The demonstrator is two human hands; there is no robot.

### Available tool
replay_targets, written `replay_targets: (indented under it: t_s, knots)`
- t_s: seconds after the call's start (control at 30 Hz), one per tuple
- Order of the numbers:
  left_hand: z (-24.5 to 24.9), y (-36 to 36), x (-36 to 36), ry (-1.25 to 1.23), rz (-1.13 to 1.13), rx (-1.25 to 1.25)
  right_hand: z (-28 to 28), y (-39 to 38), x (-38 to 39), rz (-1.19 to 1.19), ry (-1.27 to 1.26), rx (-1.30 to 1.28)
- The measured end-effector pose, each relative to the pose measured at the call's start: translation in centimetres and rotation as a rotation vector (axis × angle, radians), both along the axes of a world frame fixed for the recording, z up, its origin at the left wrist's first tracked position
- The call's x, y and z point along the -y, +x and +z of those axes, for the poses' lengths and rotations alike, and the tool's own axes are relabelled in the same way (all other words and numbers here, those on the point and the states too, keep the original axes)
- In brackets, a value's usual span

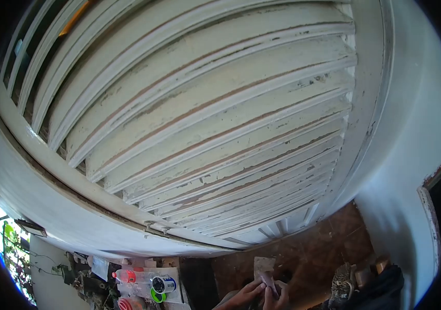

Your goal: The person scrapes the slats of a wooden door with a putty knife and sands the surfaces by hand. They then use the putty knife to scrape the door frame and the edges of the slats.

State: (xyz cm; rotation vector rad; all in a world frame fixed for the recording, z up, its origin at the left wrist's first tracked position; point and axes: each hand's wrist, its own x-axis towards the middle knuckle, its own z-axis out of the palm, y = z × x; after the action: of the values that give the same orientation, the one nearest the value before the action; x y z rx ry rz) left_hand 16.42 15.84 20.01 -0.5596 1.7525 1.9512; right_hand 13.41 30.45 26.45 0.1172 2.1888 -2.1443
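Observation:
Near the bottom edge of the head view, my left hand (251,293) and my right hand (277,295) are close together in front of me. Both hold a folded, pale piece of sheet (265,267), which looks like paper or sandpaper. Its upper end sticks up above the fingers, and its lower part is pinched between them. Above the hands rises a large white louvred door (220,103) with worn, chipped paint and reddish-brown lines along its slats. Neither hand touches the door.
At the lower left a table (176,279) bears a red-capped plastic bottle (127,276), a white tub (163,283) and a green lid (157,296). Dark cloth (386,292) lies at the lower right. Brown floor tiles (334,232) show beneath the door.

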Motion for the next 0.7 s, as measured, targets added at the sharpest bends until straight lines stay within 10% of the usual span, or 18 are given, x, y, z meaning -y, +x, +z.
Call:
replay_targets:
  t_s: [0.43, 0.7]
  knots:
    - [-6.6, 9.2, 4.0, -0.024, -0.216, 0.177, -3.6, 7.5, 0.5, 0.338, -0.106, -0.070]
    - [3.0, 7.8, 3.0, 0.242, 0.180, -0.092, -3.7, 7.8, 1.8, 0.310, -0.003, -0.233]
